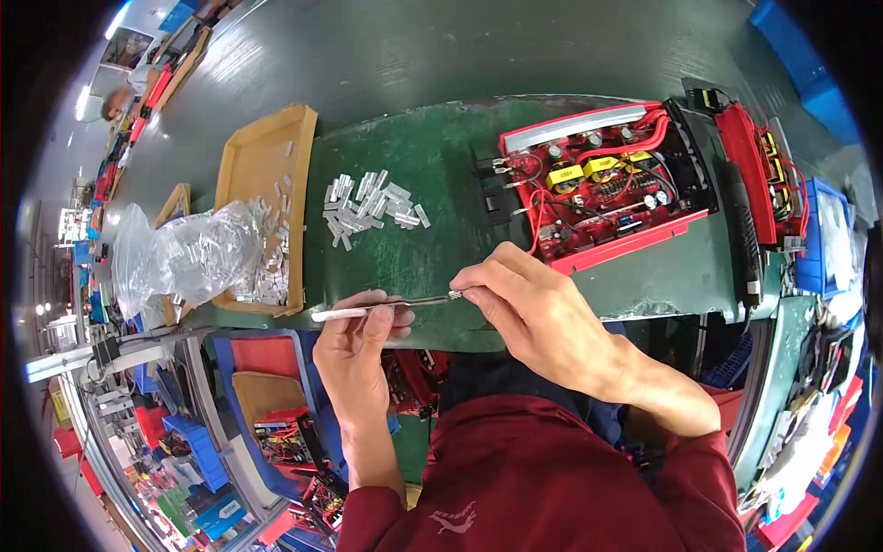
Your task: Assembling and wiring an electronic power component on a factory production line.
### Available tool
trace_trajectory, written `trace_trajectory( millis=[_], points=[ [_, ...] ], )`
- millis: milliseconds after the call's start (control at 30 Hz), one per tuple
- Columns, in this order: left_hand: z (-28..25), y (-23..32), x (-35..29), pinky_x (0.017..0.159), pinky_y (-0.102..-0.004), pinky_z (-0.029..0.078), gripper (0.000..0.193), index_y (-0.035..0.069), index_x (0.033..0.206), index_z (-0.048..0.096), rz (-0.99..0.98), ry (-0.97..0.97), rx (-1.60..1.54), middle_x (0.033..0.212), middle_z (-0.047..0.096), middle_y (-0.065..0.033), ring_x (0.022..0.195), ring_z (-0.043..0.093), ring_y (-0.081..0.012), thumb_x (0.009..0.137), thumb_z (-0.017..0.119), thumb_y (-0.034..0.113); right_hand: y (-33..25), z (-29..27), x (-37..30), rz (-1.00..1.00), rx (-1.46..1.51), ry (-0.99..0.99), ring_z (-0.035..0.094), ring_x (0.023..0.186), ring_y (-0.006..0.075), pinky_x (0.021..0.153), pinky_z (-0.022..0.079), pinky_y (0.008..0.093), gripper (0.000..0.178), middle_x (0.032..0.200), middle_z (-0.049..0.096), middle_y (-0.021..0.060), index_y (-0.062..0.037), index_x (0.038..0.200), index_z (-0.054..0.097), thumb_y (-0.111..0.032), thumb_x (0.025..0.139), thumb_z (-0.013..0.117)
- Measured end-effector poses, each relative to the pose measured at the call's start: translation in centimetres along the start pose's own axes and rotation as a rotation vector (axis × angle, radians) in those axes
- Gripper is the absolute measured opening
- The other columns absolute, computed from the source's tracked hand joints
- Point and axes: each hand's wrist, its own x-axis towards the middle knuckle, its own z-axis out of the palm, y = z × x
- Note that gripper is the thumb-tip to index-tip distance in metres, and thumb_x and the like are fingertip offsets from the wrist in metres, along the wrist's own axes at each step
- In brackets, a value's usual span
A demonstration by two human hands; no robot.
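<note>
My left hand (359, 345) is closed round a slim metal tool with a white end (340, 314); its thin shaft points right. The shaft's tip meets a small silvery piece (454, 294) pinched between the thumb and fingers of my right hand (543, 308). Whether the tip touches or enters the piece is too small to tell. Both hands are above the near edge of the green work surface (405, 267). Beyond them lies a loose pile of small silver metal blocks (368, 207). To the right is a red-framed circuit board assembly (602, 179) with yellow transformers and red wires.
A shallow cardboard tray (299, 184) at the left holds more metal blocks, with a clear plastic bag (189, 253) of them leaning over it. A black cylindrical tool (747, 239) and a second red assembly (754, 156) stand right. Below left is a blue bin (225, 368).
</note>
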Motion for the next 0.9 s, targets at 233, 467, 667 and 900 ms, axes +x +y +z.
trace_trajectory(
  millis=[233,467,667,900],
  points=[
    [1.8,0.0,0.2,0.072,-0.0306,0.057,0.022,-0.005,0.111,0.065,0.028,0.027,-0.011,0.097,0.073,-0.0151,0.079,0.072,-0.0209,0.096,0.071,0.011,0.5,-0.8,-0.7,0.006,0.02,0.035,0.063,0.075,0.0296,0.063,0.05,0.0384,0.017,0.09,0.058,0.0118,-0.0036,0.112,0.066,0.001,0.095,0.064],
    [4.3,-0.7,1.1,0.07,-0.0278,0.055,0.016,-0.003,0.106,0.065,0.212,-0.002,0.059,0.102,0.07,-0.0136,0.08,0.069,-0.0181,0.098,0.069,0.01,2.0,-10.1,-5.7,0.144,-0.711,0.575,0.064,0.109,0.0314,0.093,0.05,0.0387,0.036,0.119,0.067,0.0155,-0.0017,0.124,0.065,-0.001,0.088,0.072],
    [8.8,-1.6,2.7,0.074,-0.0284,0.059,0.017,-0.005,0.11,0.061,0.38,-0.107,0.164,0.098,0.073,-0.016,0.079,0.072,-0.02,0.097,0.068,0.003,6.2,-16.9,-14.0,0.393,-1.246,0.636,0.055,0.123,0.0354,0.105,0.043,0.0443,0.05,0.136,0.058,0.0141,-0.0132,0.137,0.062,-0.01,0.089,0.075],
    [11.7,-2.9,3.4,0.078,-0.0317,0.061,0.017,-0.008,0.11,0.059,0.655,-0.204,0.337,0.097,0.072,-0.0186,0.081,0.073,-0.0229,0.099,0.065,0.004,6.7,-18.2,-16.4,0.468,-1.007,0.678,0.06,0.105,0.0362,0.091,0.05,0.0423,0.056,0.119,0.061,0.0151,-0.0174,0.14,0.06,-0.013,0.087,0.076]
  ],
)
